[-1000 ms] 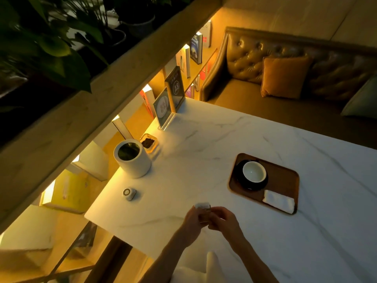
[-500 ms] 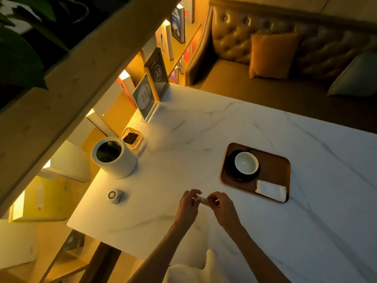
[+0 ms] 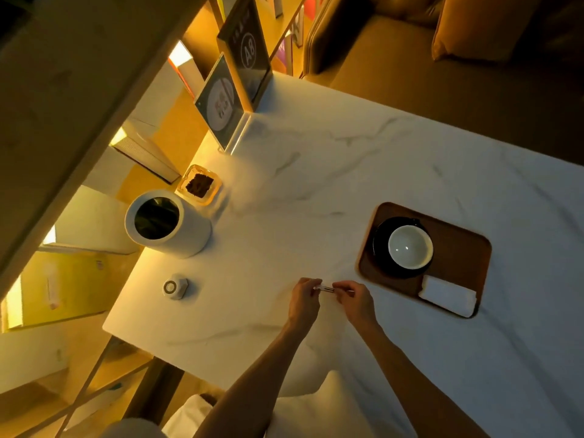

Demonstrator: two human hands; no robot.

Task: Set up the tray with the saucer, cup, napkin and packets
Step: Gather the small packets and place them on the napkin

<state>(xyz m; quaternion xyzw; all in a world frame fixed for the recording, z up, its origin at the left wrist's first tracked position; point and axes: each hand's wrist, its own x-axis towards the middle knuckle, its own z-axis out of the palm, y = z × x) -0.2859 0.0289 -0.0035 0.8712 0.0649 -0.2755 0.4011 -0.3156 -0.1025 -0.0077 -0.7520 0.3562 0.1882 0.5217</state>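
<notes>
A: Since the earlier frame, the packets [image 3: 324, 288] are held edge-on; left hand [image 3: 304, 300] and right hand [image 3: 355, 303] are pinched on them, near the tray [image 3: 458, 248].

B: Saucer [image 3: 380, 245], cup [image 3: 410, 246], napkin [image 3: 448, 295] are placed. Packets to be carried right, probably.

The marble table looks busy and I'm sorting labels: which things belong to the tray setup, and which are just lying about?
Part of the job:
tray
saucer
cup
napkin
packets, pinched between both hands

Just lying about:
white canister
small dish
round gadget
sign stands
</notes>
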